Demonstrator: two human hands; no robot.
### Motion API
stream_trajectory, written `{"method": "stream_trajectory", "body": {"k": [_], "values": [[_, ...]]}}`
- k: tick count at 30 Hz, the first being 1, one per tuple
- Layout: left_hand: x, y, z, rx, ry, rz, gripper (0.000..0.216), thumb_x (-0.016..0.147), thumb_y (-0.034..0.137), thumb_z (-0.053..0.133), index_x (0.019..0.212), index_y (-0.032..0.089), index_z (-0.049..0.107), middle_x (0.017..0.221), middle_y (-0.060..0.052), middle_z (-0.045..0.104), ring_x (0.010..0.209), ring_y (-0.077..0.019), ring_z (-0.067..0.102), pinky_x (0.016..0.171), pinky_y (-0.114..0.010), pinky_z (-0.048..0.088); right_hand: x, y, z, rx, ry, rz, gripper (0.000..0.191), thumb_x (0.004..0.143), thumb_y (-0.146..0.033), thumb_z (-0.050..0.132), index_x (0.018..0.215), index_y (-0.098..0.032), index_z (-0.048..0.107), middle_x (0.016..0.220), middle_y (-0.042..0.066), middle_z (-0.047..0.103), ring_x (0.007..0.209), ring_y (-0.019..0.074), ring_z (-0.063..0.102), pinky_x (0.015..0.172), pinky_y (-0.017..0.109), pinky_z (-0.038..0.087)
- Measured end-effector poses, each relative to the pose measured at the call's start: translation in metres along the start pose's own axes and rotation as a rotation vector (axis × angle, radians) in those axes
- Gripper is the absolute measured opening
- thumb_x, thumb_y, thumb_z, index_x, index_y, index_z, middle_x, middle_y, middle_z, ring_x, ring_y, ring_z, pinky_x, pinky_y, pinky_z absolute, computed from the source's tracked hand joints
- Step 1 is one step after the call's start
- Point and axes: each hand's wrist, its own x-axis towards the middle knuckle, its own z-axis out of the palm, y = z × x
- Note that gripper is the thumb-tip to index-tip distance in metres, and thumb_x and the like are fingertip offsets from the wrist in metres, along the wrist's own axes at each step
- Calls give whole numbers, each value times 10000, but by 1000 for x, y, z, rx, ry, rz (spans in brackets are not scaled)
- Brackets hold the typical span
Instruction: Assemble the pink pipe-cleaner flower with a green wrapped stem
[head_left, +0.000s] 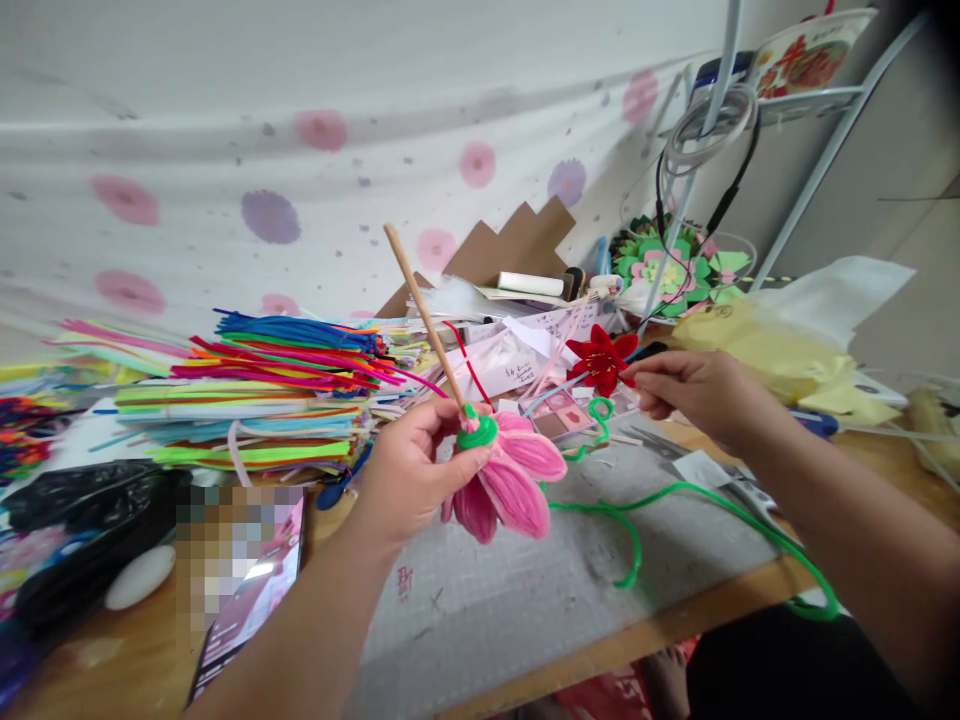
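Pink fuzzy-petalled flower (525, 490) is clamped in the left hand (409, 465) above a gray gridded mat (480, 630); at two o'clock, whether the right hand (682, 390) grips anything is unclear. Multicoloured fuzzy-stem bundles (262, 400) lie toward ten; flower-printed white cloth (360, 200) hangs at eleven.

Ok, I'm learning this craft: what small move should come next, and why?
Perhaps bring the right hand to the green strand trailing over the mat: the left hand holds the pink flower near its green base, and that strand matches the base's colour.
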Motion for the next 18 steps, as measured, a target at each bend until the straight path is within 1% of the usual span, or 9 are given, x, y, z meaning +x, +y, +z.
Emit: {"method": "stream_trajectory", "body": {"k": [2, 4, 6, 7, 10, 12, 14, 16, 18], "values": [[1, 1, 0, 4, 2, -9, 266, 686, 132, 716, 939, 150, 635, 924, -25, 664, 881, -140, 603, 817, -248, 458, 3, 4, -4, -124, 45, -47, 204, 753, -331, 589, 774, -155, 690, 606, 61, 634, 578, 192, 581, 619, 362, 470], [1, 1, 0, 9, 0, -22, 275, 688, 133, 711, 950, 143, 630, 916, -29, 662, 872, -140, 600, 818, -255, 453, 4, 5, -7, -220, 81, -129, 97, 697, -246, 642, 685, -165, 693, 799, 109, 672, 761, 251, 605, 763, 418, 444], [0, 1, 0, 16, -11, -39, 280, 689, 142, 710, 955, 143, 623, 909, -32, 658, 865, -144, 598, 809, -261, 452, 2, -1, -5, -259, 93, -224, 87, 706, -216, 635, 725, -179, 712, 1023, 121, 647, 952, 278, 581, 890, 423, 402], [0, 0, 0, 25, -23, -45, 273, 688, 145, 711, 946, 147, 621, 897, -29, 655, 853, -144, 596, 795, -262, 453, -2, -8, -1, -240, 86, -284, 113, 736, -225, 619, 779, -189, 717, 1065, 112, 634, 993, 266, 573, 914, 408, 400], [-4, -2, 1, 83, -83, -35, 239, 690, 146, 705, 913, 171, 621, 870, -17, 645, 818, -146, 590, 759, -269, 454, -17, -39, 20, -47, -27, -495, 178, 832, -267, 571, 954, -220, 691, 966, 70, 655, 908, 191, 604, 836, 346, 462], [-7, -4, 3, 154, -135, -8, 245, 700, 150, 695, 932, 191, 627, 893, -17, 648, 841, -162, 596, 776, -289, 453, -27, -64, 36, 70, -170, -583, 216, 852, -236, 567, 1043, -204, 663, 913, 63, 655, 849, 160, 600, 766, 304, 475], [-9, -5, 5, 240, -162, 20, 279, 711, 163, 685, 981, 210, 631, 959, -28, 654, 910, -191, 601, 819, -320, 447, -32, -83, 49, 157, -257, -631, 254, 850, -227, 585, 1092, -174, 640, 911, 67, 651, 823, 144, 589, 735, 282, 474], [-9, -4, 8, 332, -159, 44, 306, 711, 179, 683, 1011, 217, 633, 1015, -38, 655, 968, -215, 593, 853, -341, 436, -32, -95, 58, 203, -280, -638, 247, 832, -224, 617, 1068, -159, 644, 887, 60, 645, 809, 138, 578, 726, 275, 465], [-10, -1, 11, 420, -138, 75, 320, 702, 193, 687, 1017, 209, 635, 1030, -41, 659, 979, -223, 590, 857, -345, 432, -30, -101, 63, 225, -269, -622, 175, 794, -205, 662, 962, -158, 669, 834, 41, 632, 792, 136, 568, 720, 271, 454]]}}
